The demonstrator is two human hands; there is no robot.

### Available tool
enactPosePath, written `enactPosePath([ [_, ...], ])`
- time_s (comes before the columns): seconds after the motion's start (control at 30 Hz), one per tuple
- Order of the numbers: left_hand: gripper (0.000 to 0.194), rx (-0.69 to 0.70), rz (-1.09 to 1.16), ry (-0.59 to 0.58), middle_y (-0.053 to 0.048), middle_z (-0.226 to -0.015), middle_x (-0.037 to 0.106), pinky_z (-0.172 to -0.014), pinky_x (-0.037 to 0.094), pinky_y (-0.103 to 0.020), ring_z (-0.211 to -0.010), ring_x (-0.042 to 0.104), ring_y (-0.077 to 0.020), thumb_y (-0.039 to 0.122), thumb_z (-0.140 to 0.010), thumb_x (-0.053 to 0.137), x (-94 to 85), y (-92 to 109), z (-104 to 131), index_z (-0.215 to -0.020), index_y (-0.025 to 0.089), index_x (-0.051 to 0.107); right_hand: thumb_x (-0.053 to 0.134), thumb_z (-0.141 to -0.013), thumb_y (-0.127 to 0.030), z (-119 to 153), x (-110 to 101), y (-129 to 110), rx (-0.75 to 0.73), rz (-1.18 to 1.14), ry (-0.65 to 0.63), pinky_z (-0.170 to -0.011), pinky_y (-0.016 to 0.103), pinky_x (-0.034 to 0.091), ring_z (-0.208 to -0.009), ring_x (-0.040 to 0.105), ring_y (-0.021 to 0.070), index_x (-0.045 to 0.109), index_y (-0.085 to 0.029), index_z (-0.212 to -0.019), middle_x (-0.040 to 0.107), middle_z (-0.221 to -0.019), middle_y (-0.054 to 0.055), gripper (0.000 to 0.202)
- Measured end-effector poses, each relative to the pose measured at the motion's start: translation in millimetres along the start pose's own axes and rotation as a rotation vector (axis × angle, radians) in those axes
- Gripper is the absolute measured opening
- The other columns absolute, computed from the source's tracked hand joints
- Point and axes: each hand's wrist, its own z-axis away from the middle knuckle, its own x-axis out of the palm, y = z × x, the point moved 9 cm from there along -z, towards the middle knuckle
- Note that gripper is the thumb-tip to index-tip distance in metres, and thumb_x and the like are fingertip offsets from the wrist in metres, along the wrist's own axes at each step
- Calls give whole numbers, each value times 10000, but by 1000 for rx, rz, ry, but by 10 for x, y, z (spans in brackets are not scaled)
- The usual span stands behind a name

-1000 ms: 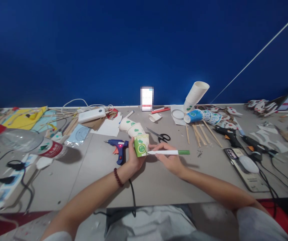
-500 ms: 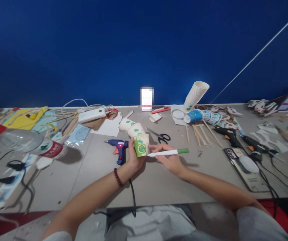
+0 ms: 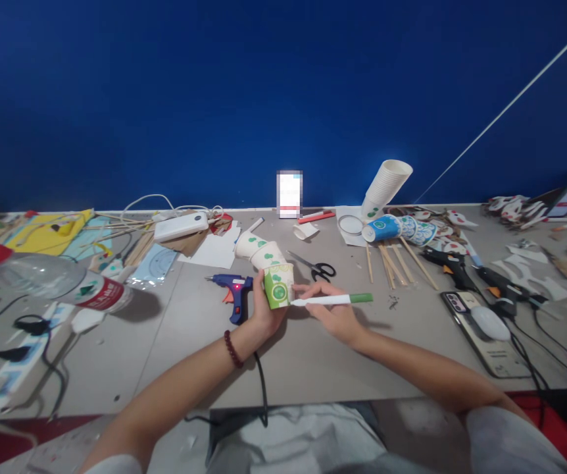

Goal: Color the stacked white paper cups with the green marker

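My left hand (image 3: 265, 313) is wrapped round a green and white paper cup (image 3: 279, 291), which ends a curved row of white paper cups (image 3: 251, 247) with green leaf prints. In my right hand (image 3: 333, 315) is a white marker (image 3: 330, 300) with a green end, held almost level. Its tip meets or nearly meets the lower right side of the cup; contact is too small to tell. A blue glue gun (image 3: 237, 289) with a lit red light lies left of my left hand. Beyond my right hand rest black-handled scissors (image 3: 321, 270).
A tilted stack of paper cups (image 3: 387, 187) stands at the back right, near blue patterned cups (image 3: 382, 228) and wooden sticks (image 3: 389, 266). On the left are a bottle (image 3: 81, 283) and a power strip (image 3: 31, 355). A phone (image 3: 481, 342) and more glue guns (image 3: 495, 283) lie right.
Almost nothing differs. The marker's tip has shifted very slightly up along the cup's side; both hands keep their places.
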Motion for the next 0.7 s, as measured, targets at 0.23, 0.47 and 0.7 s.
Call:
enactPosePath([
  [0.23,413,-14,6,-5,-69,-839,726,-644,519,-292,-691,663,-186,500,-827,549,22,-3,10,-951,139,707,688,-812,-264,6,-26,30,5,1,22,-929,461,563,-1063,736,289,649,-228,-841,792,-1049,102,60],
  [0.47,405,-9,12,0,-67,-842,731,-640,515,-293,-690,657,-188,492,-789,603,10,-4,2,-966,143,708,695,-813,-279,-4,-12,-9,-12,12,10,-926,455,568,-1073,730,291,658,-229,-785,793,-887,69,69],
  [0.7,410,-10,9,3,-72,-843,729,-649,515,-296,-699,664,-193,494,-797,593,8,-8,6,-969,141,707,708,-815,-303,-5,-18,-18,3,16,18,-950,472,559,-1073,730,285,665,-235,-830,794,-1038,93,82],
])
